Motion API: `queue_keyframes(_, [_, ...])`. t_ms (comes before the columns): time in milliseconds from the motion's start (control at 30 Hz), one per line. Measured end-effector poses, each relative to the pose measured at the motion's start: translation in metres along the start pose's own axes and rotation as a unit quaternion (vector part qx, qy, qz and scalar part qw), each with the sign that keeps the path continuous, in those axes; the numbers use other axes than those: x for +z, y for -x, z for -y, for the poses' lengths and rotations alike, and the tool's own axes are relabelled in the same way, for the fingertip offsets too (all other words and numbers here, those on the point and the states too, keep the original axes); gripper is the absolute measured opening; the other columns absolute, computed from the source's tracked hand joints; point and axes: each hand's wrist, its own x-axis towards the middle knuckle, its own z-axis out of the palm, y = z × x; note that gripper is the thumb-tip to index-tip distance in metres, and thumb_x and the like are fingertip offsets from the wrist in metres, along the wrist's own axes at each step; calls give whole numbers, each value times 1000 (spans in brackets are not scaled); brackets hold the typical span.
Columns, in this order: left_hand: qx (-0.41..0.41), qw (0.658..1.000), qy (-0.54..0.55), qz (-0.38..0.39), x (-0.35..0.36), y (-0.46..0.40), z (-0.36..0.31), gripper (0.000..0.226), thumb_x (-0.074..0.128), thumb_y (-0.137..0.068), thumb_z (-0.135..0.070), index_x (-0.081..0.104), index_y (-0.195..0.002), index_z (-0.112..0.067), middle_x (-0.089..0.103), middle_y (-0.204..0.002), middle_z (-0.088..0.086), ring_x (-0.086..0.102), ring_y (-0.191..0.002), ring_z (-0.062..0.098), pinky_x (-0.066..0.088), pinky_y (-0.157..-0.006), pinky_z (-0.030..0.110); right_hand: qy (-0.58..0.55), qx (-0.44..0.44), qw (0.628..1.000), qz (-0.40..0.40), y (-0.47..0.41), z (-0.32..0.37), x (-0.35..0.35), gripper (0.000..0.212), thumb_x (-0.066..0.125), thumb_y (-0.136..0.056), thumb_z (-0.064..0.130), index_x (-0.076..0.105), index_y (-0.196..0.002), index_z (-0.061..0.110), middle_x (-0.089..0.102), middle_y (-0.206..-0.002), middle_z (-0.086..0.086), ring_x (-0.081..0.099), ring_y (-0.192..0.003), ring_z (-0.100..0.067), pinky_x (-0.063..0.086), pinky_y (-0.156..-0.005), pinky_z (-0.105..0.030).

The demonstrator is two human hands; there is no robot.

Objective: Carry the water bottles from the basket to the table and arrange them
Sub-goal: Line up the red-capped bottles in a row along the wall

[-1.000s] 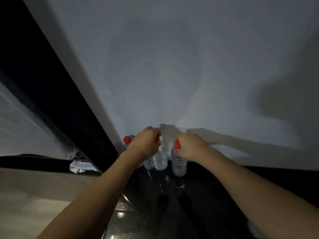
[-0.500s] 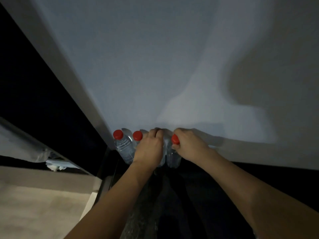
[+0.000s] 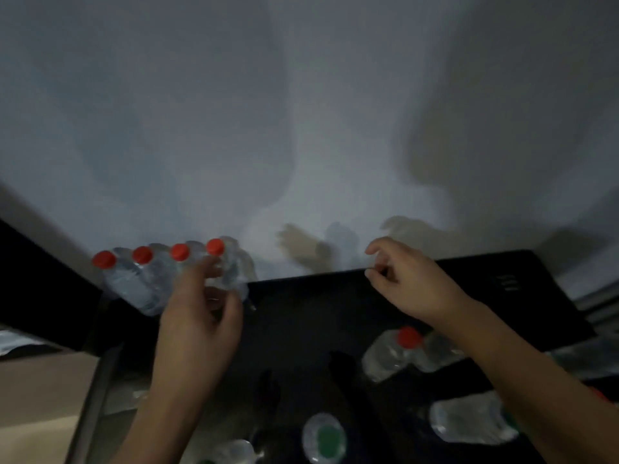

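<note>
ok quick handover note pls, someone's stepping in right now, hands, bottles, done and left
Left hand: fingers relaxed at the rightmost bottle of the row; a grip is not clear.
Right hand: loosely curled, holds nothing, over the black table.
Done: four red-capped bottles stand in a row at the table's far left edge by the wall.
Left: more bottles lie lower in view, blurred; they look yet to be lined up.

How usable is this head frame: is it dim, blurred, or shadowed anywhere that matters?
Head view: dim overall; the left hand and right hand are motion-smeared; the four upright red-capped clear plastic bottles are soft-edged but countable; hand shadows fall on the pale grey wall; bottles lying on the glossy black table blur into it.
</note>
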Motion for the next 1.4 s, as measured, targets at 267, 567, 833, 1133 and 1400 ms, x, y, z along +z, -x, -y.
queue_keyframes(267, [52, 996, -1, 79, 70, 54, -81, 46, 67, -93, -14, 54, -137, -22, 65, -110, -2, 68, -87, 11, 59, -81, 41, 12, 74, 997, 9, 95, -122, -35, 34, 67, -94, 29, 60, -126, 19, 51, -112, 3, 56, -100, -15, 49, -90, -33])
queue_keyframes(567, [13, 898, -278, 342, 200, 101, -102, 55, 51, -100, -20, 36, -152, -25, 45, -144, 8, 60, -122, 36, 51, -99, 44, 47, 77, 985, 145, 92, -151, -6, 31, 56, -98, 39, 47, -122, 21, 62, -109, -5, 63, -94, -21, 52, -81, -35])
queue_keyframes(833, [-44, 924, -257, 280, 160, 77, -81, 27, 58, -95, -28, 51, -118, -18, 61, -115, 6, 64, -102, 28, 51, -84, 37, 55, 12, 991, 123, 66, -116, 1, 20, 58, -97, 37, 42, -97, 26, 60, -95, 0, 54, -76, -17, 41, -68, -30])
queue_keyframes(1133, [-11, 939, -269, 214, 79, -21, -30, 21, 61, -97, -24, 57, -115, -14, 69, -107, 9, 65, -95, 27, 52, -78, 36, 62, -75, 986, 136, -14, -9, 32, 23, 57, -99, 37, 41, -100, 22, 60, -98, -2, 57, -83, -19, 43, -71, -31])
queue_keyframes(1400, [-20, 943, -264, 203, 79, -113, 50, 24, 62, -97, -19, 57, -118, -9, 68, -109, 13, 66, -97, 31, 56, -84, 41, 53, -77, 986, 141, -103, 65, 92, 33, 59, -99, 32, 49, -122, 10, 63, -117, -11, 63, -103, -29, 39, -75, -30])
